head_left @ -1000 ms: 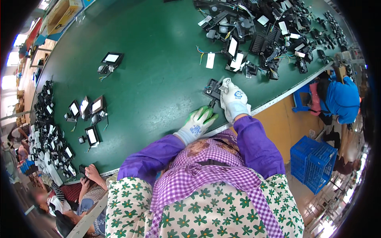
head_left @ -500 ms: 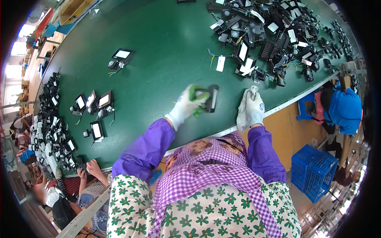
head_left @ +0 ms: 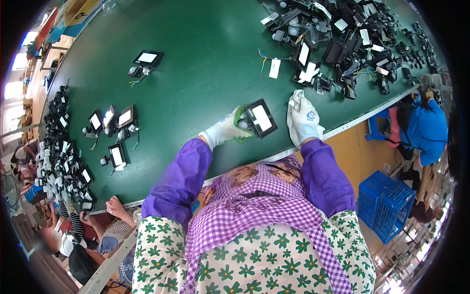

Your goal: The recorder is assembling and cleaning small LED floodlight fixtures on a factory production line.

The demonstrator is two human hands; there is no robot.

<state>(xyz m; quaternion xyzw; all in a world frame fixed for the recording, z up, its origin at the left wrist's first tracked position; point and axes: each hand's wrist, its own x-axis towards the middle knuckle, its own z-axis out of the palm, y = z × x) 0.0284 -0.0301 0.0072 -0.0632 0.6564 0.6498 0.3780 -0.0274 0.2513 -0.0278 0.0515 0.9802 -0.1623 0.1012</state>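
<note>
My left hand [head_left: 226, 128], in a white work glove with green fingertips, grips a small black floodlight [head_left: 262, 118] by its side, where a round sensor head sits. The lamp's pale rectangular panel faces up. To the right of it, my right hand [head_left: 304, 119], also gloved, is closed on a crumpled whitish cloth [head_left: 296, 99], whose edge shows past the fingers. Cloth and lamp are apart. Both hands are over the near edge of the green table [head_left: 196, 73].
A heap of black floodlights [head_left: 338, 44] with coloured wires covers the far right. Several single lamps [head_left: 116, 156] lie at left, beside another long pile [head_left: 63, 166]. Co-workers sit along the lower left and at right. A blue crate [head_left: 387, 206] stands below the table's right side.
My left hand has turned the floodlight so its panel now faces up. My right hand and the cloth have moved slightly left. The whole view has shifted a little.
</note>
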